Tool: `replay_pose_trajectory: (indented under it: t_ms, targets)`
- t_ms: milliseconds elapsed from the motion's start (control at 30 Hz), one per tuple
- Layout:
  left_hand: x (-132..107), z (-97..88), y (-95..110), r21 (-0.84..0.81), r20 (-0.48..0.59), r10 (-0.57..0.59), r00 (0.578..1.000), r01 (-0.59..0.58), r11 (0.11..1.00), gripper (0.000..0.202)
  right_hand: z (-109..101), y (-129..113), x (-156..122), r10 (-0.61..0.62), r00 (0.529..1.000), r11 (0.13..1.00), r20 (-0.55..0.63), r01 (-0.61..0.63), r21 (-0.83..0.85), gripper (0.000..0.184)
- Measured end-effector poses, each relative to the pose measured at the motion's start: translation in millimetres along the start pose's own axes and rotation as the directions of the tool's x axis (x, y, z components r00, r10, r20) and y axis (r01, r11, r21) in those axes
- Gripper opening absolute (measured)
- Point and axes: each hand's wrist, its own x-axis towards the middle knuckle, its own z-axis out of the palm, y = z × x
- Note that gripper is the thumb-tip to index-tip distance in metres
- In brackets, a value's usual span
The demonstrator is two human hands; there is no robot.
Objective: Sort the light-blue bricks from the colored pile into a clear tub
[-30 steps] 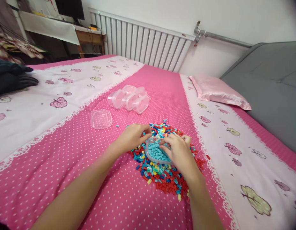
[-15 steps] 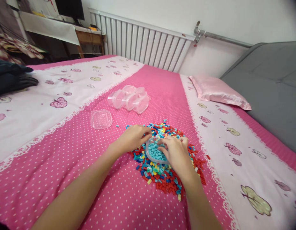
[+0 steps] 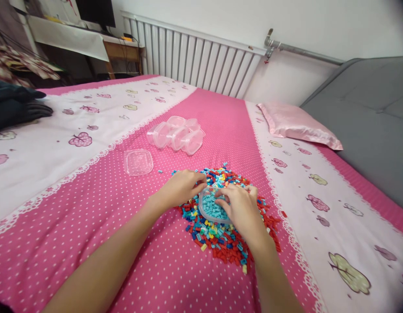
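Observation:
A clear plastic container [image 3: 204,214] filled with small turquoise building bricks [image 3: 214,208] rests on a mixed pile of building bricks [image 3: 221,243], red, blue, yellow and turquoise. At the container's far left rim is my left hand [image 3: 185,184]. Its thumb and forefinger are bent close together, and whatever lies between the tips is too small to make out. My right hand [image 3: 239,204] hovers over the container's right side, covering part of it. A gap shows between its thumb and forefinger, with turquoise bricks visible below, and I see nothing held there.
A clear lid [image 3: 138,162] lies left of the pile on the pink dotted bedspread [image 3: 133,261]. Several clear containers [image 3: 177,134] are grouped farther back. A pink pillow [image 3: 295,124] is at the right, dark folded clothing [image 3: 19,104] at the left. Behind stands a white radiator [image 3: 195,56].

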Motion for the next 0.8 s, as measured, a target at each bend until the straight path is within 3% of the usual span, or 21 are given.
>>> replay_pose_trajectory:
  t_ms: [433, 667, 800]
  targets:
    - [0.2, -1.6, 0.0, -0.011, -0.005, 0.003, 1.000, -0.003, 1.000, 0.022, -3.8, 2.2, 0.7, -0.015, 0.999, 0.999, 0.036, 0.013, 0.037, 0.015]
    - [0.9, -7.1, 6.0, 0.002, -0.010, -0.035, 0.999, 0.035, 0.999, 0.021, -14.0, 21.3, 1.7, 0.085, 0.994, 0.988, -0.066, -0.075, 0.136, 0.010]
    - [-0.1, -11.9, -0.9, 0.046, -0.030, -0.085, 0.996, 0.086, 0.995, 0.021, -11.0, 28.9, 2.0, 0.107, 0.989, 0.985, -0.104, -0.091, 0.148, 0.014]
